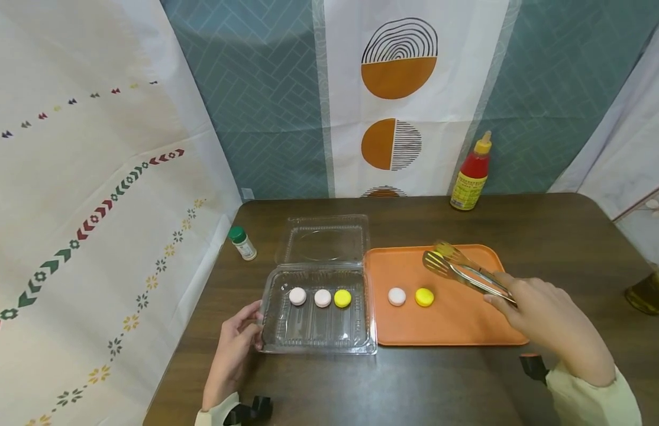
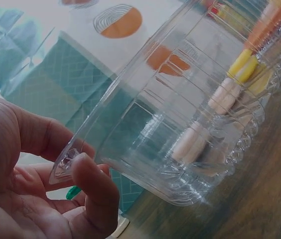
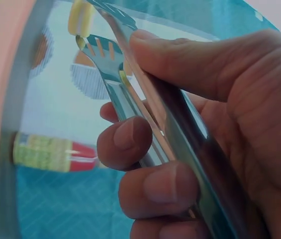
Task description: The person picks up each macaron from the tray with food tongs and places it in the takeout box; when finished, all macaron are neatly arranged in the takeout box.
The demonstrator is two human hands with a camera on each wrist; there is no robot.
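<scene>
My left hand (image 1: pixel 238 337) pinches the left rim of a clear plastic clamshell container (image 1: pixel 308 337), its thumb and fingers on either side of that rim in the left wrist view. Inside sit two pale pink macarons (image 1: pixel 297 296) and a yellow macaron (image 1: pixel 342 298), in a row. My right hand (image 1: pixel 545 316) grips metal tongs (image 1: pixel 470 278) over an orange tray (image 1: pixel 446 331). Between the slotted tong heads is another yellow macaron (image 3: pixel 80 18), partly hidden in the head view. On the tray lie a pale macaron (image 1: pixel 397 296) and a yellow one (image 1: pixel 424 297).
The container's lid (image 1: pixel 326 239) lies folded back, away from me. A green-capped shaker (image 1: pixel 242 243) stands at the table's left edge. At the back is a red sauce bottle (image 1: pixel 472 173); a dark bottle (image 1: pixel 649 291) stands at the right. Patterned cloths hang behind the table (image 1: pixel 329 390).
</scene>
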